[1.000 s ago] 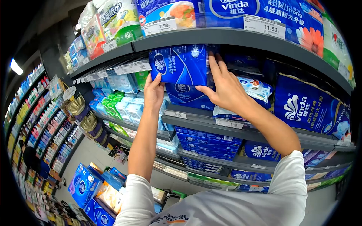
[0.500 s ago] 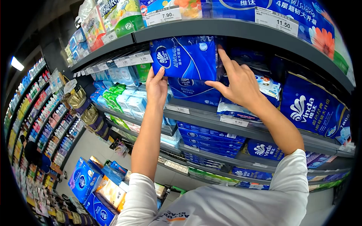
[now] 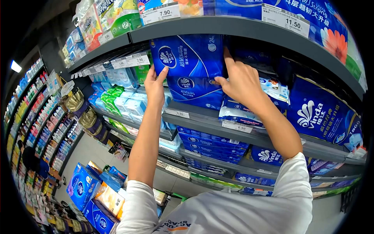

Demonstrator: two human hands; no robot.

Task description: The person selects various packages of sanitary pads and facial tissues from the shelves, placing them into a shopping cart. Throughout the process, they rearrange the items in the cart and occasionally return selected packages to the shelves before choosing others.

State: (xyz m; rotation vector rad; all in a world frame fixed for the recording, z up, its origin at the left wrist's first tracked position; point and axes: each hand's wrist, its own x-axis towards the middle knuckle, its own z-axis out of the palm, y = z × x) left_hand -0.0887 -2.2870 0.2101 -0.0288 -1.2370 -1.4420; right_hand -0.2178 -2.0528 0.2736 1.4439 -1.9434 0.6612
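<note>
A blue Vinda tissue pack [image 3: 187, 58] sits upright under the upper shelf, on top of a similar pack [image 3: 191, 93]. My left hand [image 3: 156, 84] is closed on its lower left edge, thumb across the front and fingers behind. At the right side is my right hand [image 3: 243, 80]. Its index finger runs up along the pack's right end, and the thumb lies by the lower right corner, over the seam between the two packs. The other fingers are curled and partly hidden.
Dark curved shelves [image 3: 249, 29] carry price tags. A large blue Vinda pack [image 3: 321, 111] stands to the right, wet-wipe packs [image 3: 243, 113] below my right hand. Lower left, a cart holds blue and orange tissue packs [image 3: 111, 199]. A person [image 3: 33, 160] is in the aisle at far left.
The upper pack now looks taller in view and rests closer against the lower pack. My left hand has shifted slightly left; my right thumb has drawn closer to the pack's corner.
</note>
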